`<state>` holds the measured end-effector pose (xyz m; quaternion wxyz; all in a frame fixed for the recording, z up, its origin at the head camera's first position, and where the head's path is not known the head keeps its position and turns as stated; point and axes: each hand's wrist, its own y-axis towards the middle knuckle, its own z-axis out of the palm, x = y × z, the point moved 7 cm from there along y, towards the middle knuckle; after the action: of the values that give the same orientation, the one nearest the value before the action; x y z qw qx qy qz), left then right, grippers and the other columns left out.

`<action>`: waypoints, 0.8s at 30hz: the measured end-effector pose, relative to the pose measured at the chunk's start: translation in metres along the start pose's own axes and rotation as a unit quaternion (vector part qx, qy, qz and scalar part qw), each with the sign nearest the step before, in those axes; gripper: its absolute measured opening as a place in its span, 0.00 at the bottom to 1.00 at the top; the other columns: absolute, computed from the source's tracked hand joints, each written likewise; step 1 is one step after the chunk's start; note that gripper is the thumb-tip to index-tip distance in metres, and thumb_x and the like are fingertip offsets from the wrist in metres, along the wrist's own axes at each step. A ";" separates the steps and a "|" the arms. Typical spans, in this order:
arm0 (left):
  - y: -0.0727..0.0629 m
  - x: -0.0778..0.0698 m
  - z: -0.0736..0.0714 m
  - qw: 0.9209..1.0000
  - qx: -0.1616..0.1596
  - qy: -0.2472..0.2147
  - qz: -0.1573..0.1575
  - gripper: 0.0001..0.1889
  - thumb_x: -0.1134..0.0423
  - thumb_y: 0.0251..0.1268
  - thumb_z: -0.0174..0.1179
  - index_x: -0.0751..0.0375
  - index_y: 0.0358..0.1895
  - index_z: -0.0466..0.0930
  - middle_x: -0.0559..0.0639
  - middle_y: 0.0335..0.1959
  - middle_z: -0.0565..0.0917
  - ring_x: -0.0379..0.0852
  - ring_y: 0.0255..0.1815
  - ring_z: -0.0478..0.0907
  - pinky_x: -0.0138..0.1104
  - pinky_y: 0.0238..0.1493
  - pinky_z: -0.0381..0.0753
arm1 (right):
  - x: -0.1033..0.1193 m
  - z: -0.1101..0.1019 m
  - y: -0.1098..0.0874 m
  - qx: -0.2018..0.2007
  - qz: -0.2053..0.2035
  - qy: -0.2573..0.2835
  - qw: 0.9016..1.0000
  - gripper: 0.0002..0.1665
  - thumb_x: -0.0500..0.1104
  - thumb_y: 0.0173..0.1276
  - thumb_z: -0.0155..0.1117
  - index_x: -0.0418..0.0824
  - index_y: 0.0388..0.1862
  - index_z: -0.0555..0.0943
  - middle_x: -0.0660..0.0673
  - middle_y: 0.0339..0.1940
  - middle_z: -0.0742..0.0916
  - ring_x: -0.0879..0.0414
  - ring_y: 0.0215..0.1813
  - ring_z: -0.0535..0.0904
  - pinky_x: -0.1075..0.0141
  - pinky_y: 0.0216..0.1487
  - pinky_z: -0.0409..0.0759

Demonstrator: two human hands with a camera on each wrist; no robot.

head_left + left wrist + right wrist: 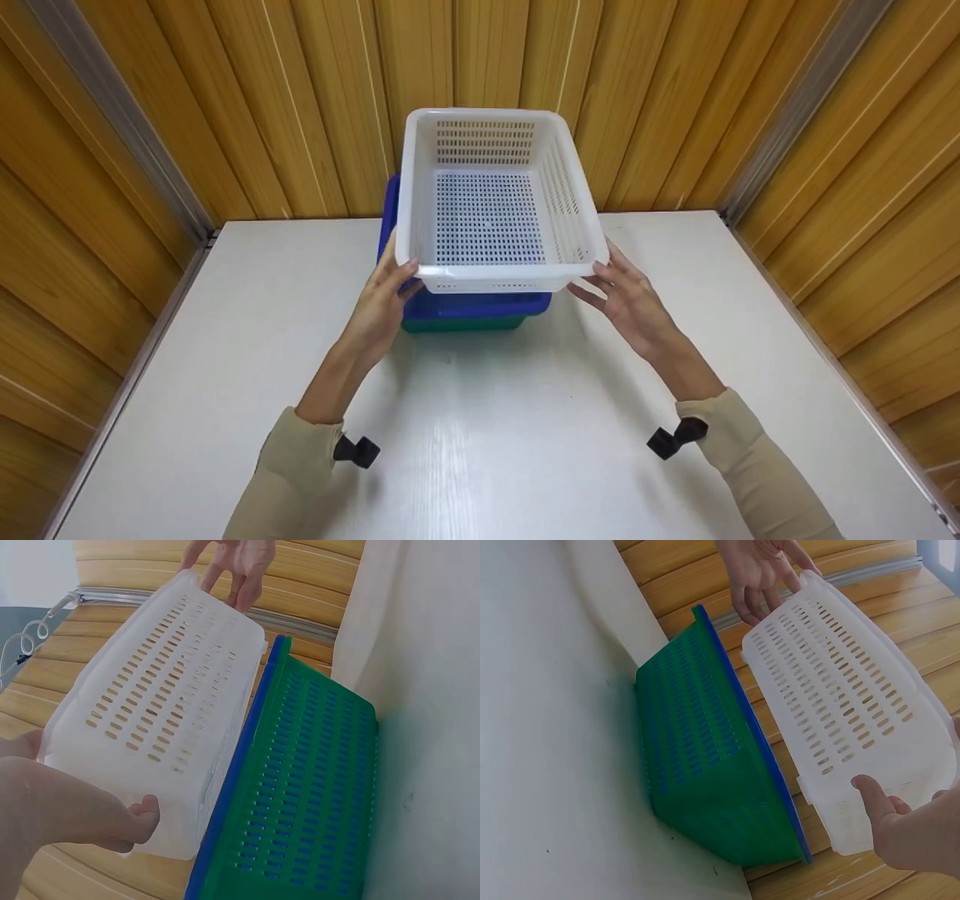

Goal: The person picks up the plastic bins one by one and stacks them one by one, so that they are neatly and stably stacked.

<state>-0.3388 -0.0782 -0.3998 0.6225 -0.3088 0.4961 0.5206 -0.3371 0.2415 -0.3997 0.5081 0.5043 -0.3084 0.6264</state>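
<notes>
Both hands hold a white perforated plastic basket (501,271) at its two near corners, tilted, with its open side facing the head camera. My left hand (376,309) grips the near left corner, thumb over the rim and fingers underneath. At the near right corner my right hand (634,306) does the same, thumb on the rim. Below it, a blue basket (487,306) sits nested in a green basket (307,787) on the table. Wood panelling shows through a gap between the white basket and the blue rim in the right wrist view. Nothing lies inside the white basket.
The stacked baskets stand on a white table (480,450) near its back edge. Wood-look panels (487,52) rise behind and on both sides, with metal strips (139,112) in the corners. Each sleeved wrist carries a small black device (356,451).
</notes>
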 end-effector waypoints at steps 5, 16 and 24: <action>-0.005 0.001 -0.009 1.000 -0.007 0.009 0.007 0.36 0.57 0.82 0.48 0.33 0.84 0.41 0.40 0.85 0.46 0.51 0.85 0.45 0.53 0.84 0.46 | -0.007 0.006 0.005 0.004 0.008 -0.003 1.000 0.33 0.40 0.83 0.47 0.54 0.84 0.57 0.38 0.83 0.63 0.50 0.71 0.75 0.50 0.75 0.73; -0.011 0.010 -0.028 0.999 -0.031 0.043 0.008 0.35 0.57 0.83 0.47 0.36 0.84 0.40 0.44 0.85 0.49 0.51 0.85 0.50 0.50 0.83 0.53 | -0.026 0.012 0.010 0.004 0.033 -0.006 0.999 0.34 0.41 0.83 0.48 0.54 0.84 0.58 0.38 0.83 0.63 0.50 0.71 0.74 0.45 0.76 0.68; -0.013 0.014 -0.036 0.997 -0.049 0.053 -0.004 0.36 0.59 0.82 0.48 0.41 0.85 0.41 0.49 0.85 0.51 0.58 0.84 0.53 0.50 0.83 0.55 | -0.039 0.012 0.011 0.008 0.055 -0.009 0.998 0.37 0.39 0.82 0.48 0.55 0.85 0.53 0.37 0.83 0.61 0.49 0.68 0.75 0.47 0.76 0.70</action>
<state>-0.3377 -0.1093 -0.4259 0.5815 -0.3675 0.5012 0.5249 -0.3444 0.2148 -0.4311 0.4662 0.4961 -0.3355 0.6511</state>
